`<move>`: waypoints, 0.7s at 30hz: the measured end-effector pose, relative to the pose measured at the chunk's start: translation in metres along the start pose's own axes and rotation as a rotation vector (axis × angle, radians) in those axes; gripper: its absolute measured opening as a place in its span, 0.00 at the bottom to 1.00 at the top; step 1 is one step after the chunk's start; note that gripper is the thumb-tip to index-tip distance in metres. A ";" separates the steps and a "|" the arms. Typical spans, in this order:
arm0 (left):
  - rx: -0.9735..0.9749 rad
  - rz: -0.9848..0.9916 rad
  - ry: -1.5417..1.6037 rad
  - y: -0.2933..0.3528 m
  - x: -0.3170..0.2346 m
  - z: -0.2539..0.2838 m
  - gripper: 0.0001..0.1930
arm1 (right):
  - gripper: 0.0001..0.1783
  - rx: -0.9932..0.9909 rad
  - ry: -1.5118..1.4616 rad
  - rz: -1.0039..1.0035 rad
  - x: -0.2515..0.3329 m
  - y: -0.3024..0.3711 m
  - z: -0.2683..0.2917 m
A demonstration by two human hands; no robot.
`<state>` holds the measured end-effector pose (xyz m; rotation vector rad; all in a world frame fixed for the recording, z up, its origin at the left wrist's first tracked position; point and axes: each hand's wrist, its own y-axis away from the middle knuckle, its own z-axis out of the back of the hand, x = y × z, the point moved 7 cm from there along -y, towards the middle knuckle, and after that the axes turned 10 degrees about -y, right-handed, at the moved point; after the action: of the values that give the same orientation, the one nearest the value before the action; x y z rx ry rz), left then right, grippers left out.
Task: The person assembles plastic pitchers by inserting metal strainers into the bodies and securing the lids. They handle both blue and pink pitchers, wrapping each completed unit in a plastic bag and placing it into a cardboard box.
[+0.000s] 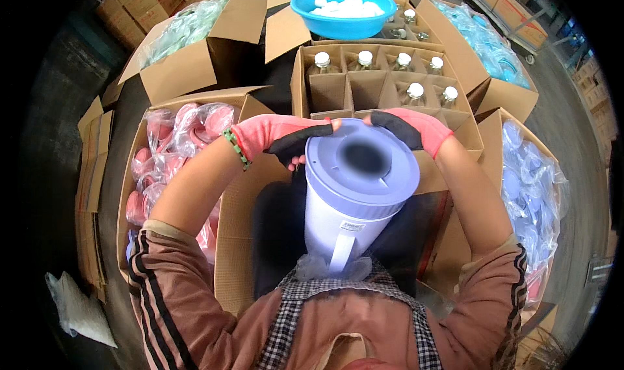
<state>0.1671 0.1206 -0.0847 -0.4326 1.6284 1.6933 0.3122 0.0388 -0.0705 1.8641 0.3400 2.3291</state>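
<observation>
A pale lavender plastic pitcher [331, 214] stands tilted in front of my chest, its handle toward me and a small label above the handle. Its darker lavender lid [325, 155] is on; a blurred dark patch covers the lid's middle. My left hand [296, 136], in a pink and black fingerless glove, is closed on the lid's far left rim, thumb on top. On the far right rim my right hand [413, 129], gloved alike, grips the lid too, its fingertips partly hidden. Crumpled clear plastic [312, 269] lies around the pitcher's lower end.
Just beyond, a divided carton [318, 103] holds glass bottles with white caps. A blue basin [325, 26] of white caps stands behind it. Open cartons hold bagged pink pitchers [175, 142] at left, lavender ones [530, 181] at right, green [185, 32] and turquoise ones [484, 41] farther off.
</observation>
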 end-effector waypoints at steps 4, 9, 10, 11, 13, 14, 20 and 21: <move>-0.081 -0.174 0.249 -0.011 0.009 -0.001 0.24 | 0.24 0.072 -0.275 -0.256 -0.018 -0.022 -0.025; -0.205 -0.138 0.242 -0.024 0.015 0.000 0.22 | 0.26 -0.083 -0.214 -0.145 -0.043 -0.027 -0.013; -0.222 -0.139 0.236 -0.023 0.016 0.000 0.22 | 0.27 -0.077 -0.281 -0.092 -0.039 -0.026 -0.016; -0.239 -0.140 0.230 -0.022 0.017 0.000 0.22 | 0.28 -0.067 -0.348 -0.040 -0.035 -0.026 -0.019; -0.209 -0.154 0.356 -0.028 0.022 -0.002 0.22 | 0.27 0.037 -0.423 -0.015 -0.024 -0.024 -0.024; -0.198 -0.164 0.417 -0.028 0.021 -0.003 0.22 | 0.26 0.062 -0.453 -0.027 -0.021 -0.023 -0.027; -0.919 -0.238 -0.447 0.024 -0.005 0.023 0.25 | 0.29 0.021 -0.905 -0.069 -0.031 -0.003 -0.014; -0.981 -0.466 -0.553 0.038 -0.014 0.011 0.26 | 0.34 0.225 -1.045 0.169 -0.036 0.003 -0.006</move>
<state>0.1524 0.1299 -0.0463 -0.6561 0.2000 1.8980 0.3147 0.0259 -0.1051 2.9531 0.3024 1.1045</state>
